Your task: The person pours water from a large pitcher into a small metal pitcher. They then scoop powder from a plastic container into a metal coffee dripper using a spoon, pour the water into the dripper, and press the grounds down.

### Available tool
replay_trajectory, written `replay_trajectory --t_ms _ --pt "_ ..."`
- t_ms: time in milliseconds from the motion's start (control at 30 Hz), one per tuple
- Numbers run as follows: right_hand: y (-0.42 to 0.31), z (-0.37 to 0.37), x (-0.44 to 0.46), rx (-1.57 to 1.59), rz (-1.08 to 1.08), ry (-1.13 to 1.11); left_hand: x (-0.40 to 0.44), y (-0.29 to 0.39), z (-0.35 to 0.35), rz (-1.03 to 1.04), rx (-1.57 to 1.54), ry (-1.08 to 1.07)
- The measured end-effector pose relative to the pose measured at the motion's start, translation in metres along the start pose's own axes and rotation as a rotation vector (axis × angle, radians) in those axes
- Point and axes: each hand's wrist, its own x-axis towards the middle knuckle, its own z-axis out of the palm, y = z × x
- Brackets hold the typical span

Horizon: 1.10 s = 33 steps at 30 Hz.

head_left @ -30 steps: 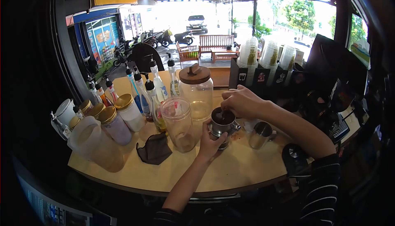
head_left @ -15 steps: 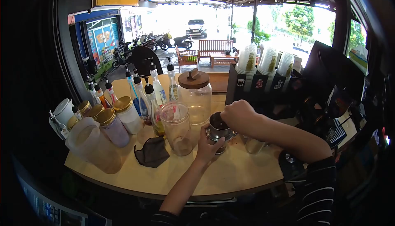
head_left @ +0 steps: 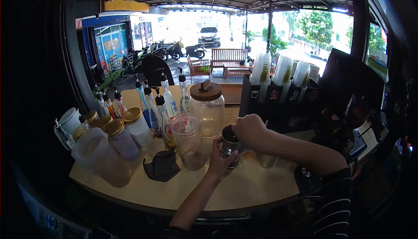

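A metal coffee dripper (head_left: 231, 139) with dark contents stands over the counter, apparently on a small glass that my fingers partly hide. My left hand (head_left: 221, 160) wraps around its lower part from the left. Over the rim, on the right side, my right hand (head_left: 250, 130) is closed in a pinch; whatever it grips is hidden behind the fingers. Left of the dripper is a tall clear jar (head_left: 187, 141) with a little brown residue. A clear cup (head_left: 269, 160) sits under my right forearm, partly covered by it.
On the wooden counter (head_left: 244, 191) lies a dark cloth mask (head_left: 162, 166). A frosted pitcher (head_left: 101, 156), gold-lidded jars (head_left: 115, 130) and several pump bottles (head_left: 162, 108) crowd the left. Behind stands a wood-lidded glass jar (head_left: 206, 108); stacked plastic cups (head_left: 282, 71) fill a black holder (head_left: 270, 104).
The view has tilted slightly upward, so the counter sits lower, and the picture is darker. Both hands stay at the dripper, the right one still over its rim.
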Motion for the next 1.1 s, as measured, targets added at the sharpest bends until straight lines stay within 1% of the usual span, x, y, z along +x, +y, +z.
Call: replay_trajectory --t_ms 33,67,133,167,233,267,300,333,367,433,467,533,600,667,700,733,800,833,867,900,933,1000,1033,1067,1100 --pt "-0.003 0.002 -0.001 -0.036 0.011 0.064 -0.002 0.000 0.000 -0.001 0.002 -0.003" --pt "-0.004 0.002 -0.001 -0.037 0.015 0.068 -0.002 0.001 0.000 -0.007 0.011 -0.004" --pt "-0.003 -0.002 0.001 -0.013 0.013 -0.013 0.001 0.001 -0.001 -0.003 0.019 -0.001" --pt "-0.003 -0.005 0.001 -0.015 0.009 -0.012 0.001 0.000 -0.001 0.007 0.019 -0.007" --pt "-0.003 -0.013 0.001 0.007 0.043 -0.082 -0.002 0.003 0.000 0.016 0.021 -0.011" --pt "-0.002 -0.007 0.002 0.007 0.045 -0.079 -0.004 0.004 0.002 -0.045 -0.075 -0.012" --pt "-0.003 -0.001 0.002 0.002 0.029 -0.030 -0.004 0.006 0.004 -0.102 -0.173 -0.015" --pt "-0.001 0.002 0.004 -0.007 0.011 0.021 -0.002 0.006 0.005 -0.095 -0.174 -0.018" --pt "0.004 0.003 0.004 -0.015 0.011 0.024 -0.002 0.004 0.005 -0.089 -0.208 -0.027" --pt "0.007 -0.012 0.002 0.017 0.017 -0.153 -0.003 -0.004 0.004 -0.083 -0.250 -0.032" --pt "0.008 -0.005 0.004 0.009 0.020 -0.153 -0.001 -0.009 0.003 -0.067 -0.257 -0.049" --pt "0.006 0.015 0.006 0.004 0.005 0.038 0.002 -0.020 0.001 -0.045 -0.268 -0.071" --pt "0.010 0.013 0.005 0.023 -0.001 0.050 0.003 -0.029 -0.002 -0.051 -0.211 -0.061" --pt "0.014 -0.002 0.004 0.042 -0.044 -0.085 0.003 -0.034 -0.002 -0.012 -0.232 -0.043" --pt "0.012 -0.001 0.005 0.011 -0.027 -0.103 0.003 -0.039 -0.006 -0.071 -0.269 -0.067" --pt "0.012 0.005 0.004 0.013 -0.028 -0.092 0.002 -0.036 -0.006 -0.091 -0.300 -0.081" --pt "0.011 0.015 0.004 0.023 -0.081 0.104 0.000 -0.030 -0.005 -0.132 -0.361 -0.108" --pt "0.012 0.014 0.003 0.022 -0.083 0.120 0.002 -0.026 -0.005 -0.118 -0.292 -0.109" --pt "0.014 0.011 0.001 0.034 -0.102 0.085 0.005 -0.026 -0.005 -0.099 -0.225 -0.109" --pt "0.016 0.005 -0.001 0.045 -0.121 0.050 0.006 -0.024 0.000 -0.024 -0.286 -0.094" --pt "0.019 0.002 -0.002 0.060 -0.138 0.013 0.009 -0.022 0.000 -0.011 -0.275 -0.095" --pt "0.022 0.006 0.001 0.049 -0.151 0.014 0.001 -0.015 0.004 -0.158 -0.501 -0.126" --pt "0.022 0.011 0.003 0.079 -0.161 0.066 0.004 -0.021 0.001 -0.166 -0.495 -0.124" --pt "0.021 0.015 0.003 0.112 -0.170 0.112 0.007 -0.029 -0.005 -0.260 -0.711 -0.200" --pt "0.020 0.012 0.000 0.130 -0.169 0.097 0.004 -0.029 -0.005 -0.319 -0.829 -0.230"
